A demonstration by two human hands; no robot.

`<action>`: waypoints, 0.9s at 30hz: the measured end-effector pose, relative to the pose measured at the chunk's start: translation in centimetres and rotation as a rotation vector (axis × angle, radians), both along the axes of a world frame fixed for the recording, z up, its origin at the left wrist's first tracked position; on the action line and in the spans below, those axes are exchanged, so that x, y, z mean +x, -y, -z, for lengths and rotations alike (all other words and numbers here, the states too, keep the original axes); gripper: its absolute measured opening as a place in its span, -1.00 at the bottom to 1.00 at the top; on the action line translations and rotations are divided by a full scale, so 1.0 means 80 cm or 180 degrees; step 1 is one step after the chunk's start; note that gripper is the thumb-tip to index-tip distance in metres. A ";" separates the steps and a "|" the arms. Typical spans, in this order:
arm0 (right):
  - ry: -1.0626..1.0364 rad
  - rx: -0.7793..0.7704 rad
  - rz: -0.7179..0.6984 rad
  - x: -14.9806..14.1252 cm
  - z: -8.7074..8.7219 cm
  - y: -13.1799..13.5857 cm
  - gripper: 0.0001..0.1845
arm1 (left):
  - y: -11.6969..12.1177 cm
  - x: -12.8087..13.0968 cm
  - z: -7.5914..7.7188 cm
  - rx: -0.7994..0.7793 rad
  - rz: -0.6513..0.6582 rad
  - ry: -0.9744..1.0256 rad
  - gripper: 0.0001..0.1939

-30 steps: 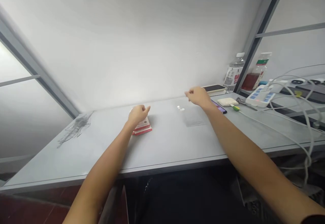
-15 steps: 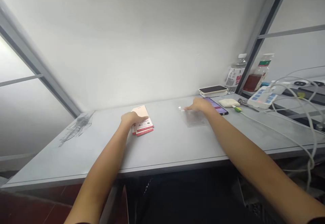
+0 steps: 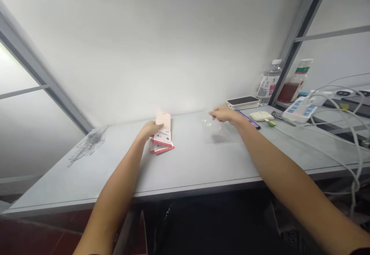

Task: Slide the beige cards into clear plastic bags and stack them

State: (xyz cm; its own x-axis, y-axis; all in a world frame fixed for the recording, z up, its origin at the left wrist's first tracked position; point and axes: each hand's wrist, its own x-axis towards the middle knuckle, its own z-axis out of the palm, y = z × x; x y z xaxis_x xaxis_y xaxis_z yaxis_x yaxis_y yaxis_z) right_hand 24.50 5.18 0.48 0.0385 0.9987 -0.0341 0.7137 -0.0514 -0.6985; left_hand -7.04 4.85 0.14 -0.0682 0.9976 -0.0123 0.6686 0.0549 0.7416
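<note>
Red-edged cards (image 3: 165,150) lay fanned on the counter (image 3: 190,170), the top card (image 3: 166,121) held by the left hand (image 3: 149,129), as the right hand's (image 3: 225,114) narrow grip pinched a clear bag (image 3: 218,136), any further move seemingly calling for light fingers.

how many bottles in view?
2. Clear bottle: back right of the desk, left of the metal post. Bottle of dark red liquid: right of the post, near the power strip.
</note>
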 end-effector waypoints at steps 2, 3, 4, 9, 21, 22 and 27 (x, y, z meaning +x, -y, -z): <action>-0.0358 0.0443 -0.0001 -0.011 -0.001 0.003 -0.75 | 0.002 0.007 -0.003 0.0022 0.0233 0.0611 -0.67; -0.0536 0.0704 -0.0003 -0.017 -0.001 0.004 -0.76 | 0.004 0.012 -0.004 0.0092 0.0402 0.0964 -0.66; -0.0616 0.0920 0.0012 -0.025 0.001 0.007 -0.76 | 0.008 0.018 -0.005 0.0190 0.0581 0.1334 -0.64; -0.0498 0.1800 -0.0127 -0.063 0.011 0.022 -0.72 | 0.031 0.060 -0.003 0.0482 0.1195 0.1847 -0.68; -0.3417 0.1107 -0.1427 -0.081 -0.002 0.043 -0.78 | 0.033 0.068 0.004 0.0998 0.0564 0.1515 -0.68; -0.3638 0.1011 -0.1449 -0.080 -0.003 0.043 -0.80 | 0.034 0.068 0.002 0.0960 0.0653 0.1650 -0.67; -0.4369 0.0676 -0.1527 -0.078 -0.006 0.044 -0.86 | 0.040 0.070 -0.004 0.0595 0.1098 0.2098 -0.63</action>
State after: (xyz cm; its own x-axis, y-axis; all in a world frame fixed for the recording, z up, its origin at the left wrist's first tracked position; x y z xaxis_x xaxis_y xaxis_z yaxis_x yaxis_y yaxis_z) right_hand 18.30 1.68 0.98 -0.2317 0.8970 0.3765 -0.5828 0.1819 -0.7920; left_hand -1.46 1.67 0.42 0.2103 0.9506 0.2284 0.0414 -0.2421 0.9694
